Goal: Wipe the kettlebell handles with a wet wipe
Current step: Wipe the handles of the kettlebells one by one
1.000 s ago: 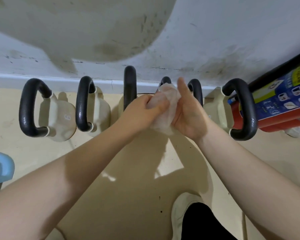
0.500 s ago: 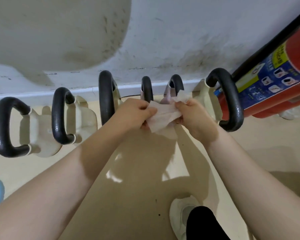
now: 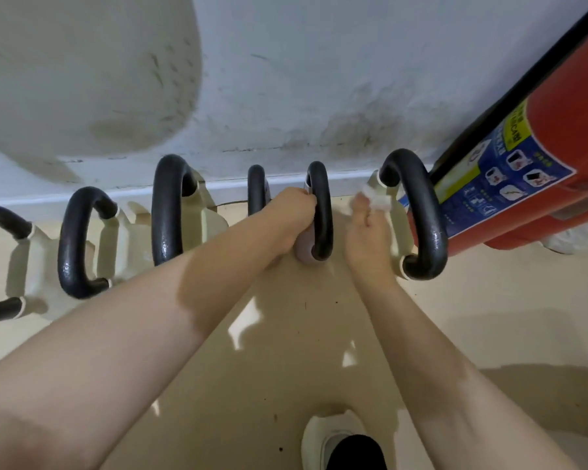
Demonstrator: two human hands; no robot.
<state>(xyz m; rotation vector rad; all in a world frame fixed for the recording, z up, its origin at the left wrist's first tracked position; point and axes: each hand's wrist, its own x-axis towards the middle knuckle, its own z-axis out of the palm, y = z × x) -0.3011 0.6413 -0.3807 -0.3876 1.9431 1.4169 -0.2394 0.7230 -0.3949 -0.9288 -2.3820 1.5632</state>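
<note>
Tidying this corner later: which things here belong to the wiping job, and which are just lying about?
Job: wipe in right hand; handle gripped by left hand; other kettlebell handles.
Lying about: extinguisher; shoe.

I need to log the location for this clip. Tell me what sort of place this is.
Probably a gym or home workout corner. A row of kettlebells with black handles stands on the floor along a scuffed white wall, and a red fire extinguisher stands at the right end.
</note>
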